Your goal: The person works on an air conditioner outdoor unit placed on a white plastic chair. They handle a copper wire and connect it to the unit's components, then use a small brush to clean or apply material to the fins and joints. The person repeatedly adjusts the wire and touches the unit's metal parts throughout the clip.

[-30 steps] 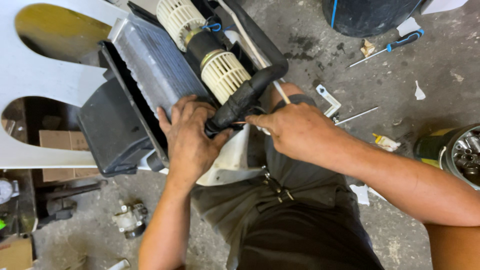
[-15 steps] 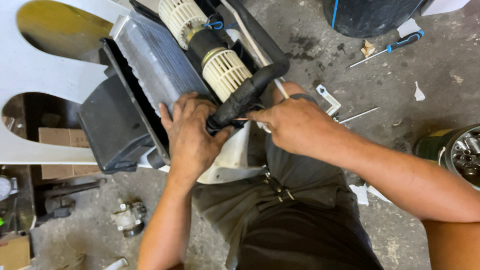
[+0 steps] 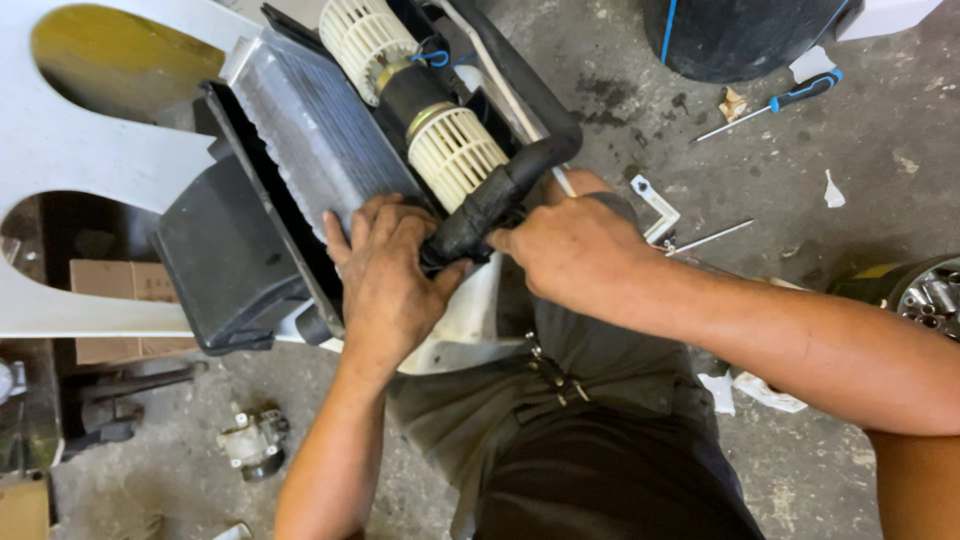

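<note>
Black rubber hose (image 3: 500, 195) runs from seven to one o'clock; your left hand (image 3: 390, 280) and right hand (image 3: 570, 250) both clench its lower end.

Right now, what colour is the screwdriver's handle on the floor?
Blue and black, on the screwdriver, head view.

I'm seeing a black hose (image 3: 500, 195), cream ribbed fans (image 3: 455, 150) and a grey finned core (image 3: 320, 130). I'm noting a blue-handled screwdriver (image 3: 800, 95) lying on grey concrete (image 3: 880, 160).
</note>
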